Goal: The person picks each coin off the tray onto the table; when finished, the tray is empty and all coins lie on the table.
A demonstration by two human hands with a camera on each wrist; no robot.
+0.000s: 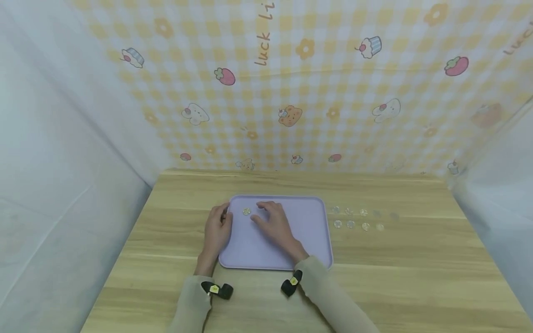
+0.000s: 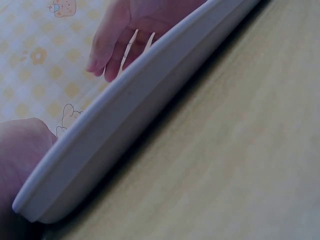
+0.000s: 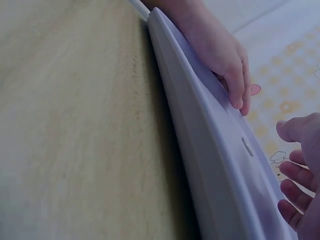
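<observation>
A flat lilac tray (image 1: 308, 226) lies on the wooden table. Near its upper left corner sits a small, shiny, gold-tinted round disc (image 1: 246, 211), thin like a coin in the right wrist view. My left hand (image 1: 217, 227) grips the tray's left rim, fingers bent at the edge. Over the tray, to the right of the disc, my right hand (image 1: 275, 224) hovers with thumb and fingers apart and nothing between them. In the right wrist view the disc (image 3: 247, 146) lies between my left hand (image 3: 222, 55) and my spread right fingers (image 3: 297, 185).
Right of the tray, several similar discs (image 1: 350, 224) lie on the table (image 1: 399, 286) in two rows, some clear and some gold-tinted. A yellow checked cloth (image 1: 316, 92) hangs behind the table, with white cloth (image 1: 54, 185) at the sides.
</observation>
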